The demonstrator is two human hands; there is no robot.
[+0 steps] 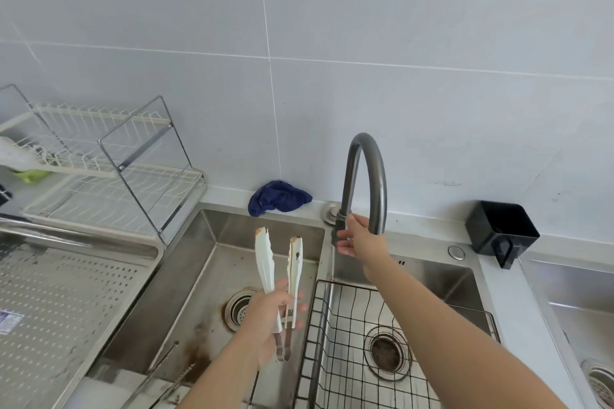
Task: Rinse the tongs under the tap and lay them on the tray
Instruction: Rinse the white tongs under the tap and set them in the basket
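White tongs [265,262] with steel handles and stained tips point up and away over the left sink basin [212,276]. My left hand [269,319] grips them near the hinge end, arms spread apart. My right hand [357,237] reaches to the spout end of the dark grey curved tap [365,176], its fingers on the nozzle. No water is visibly running. The perforated steel tray [66,302] lies to the left of the sink.
A black wire basket [349,342] sits in the right basin. Another pair of metal tongs [159,372] lies at the left basin's front. A dish rack [99,163] stands at back left, a blue cloth [279,197] behind the sink, a black holder [501,229] at right.
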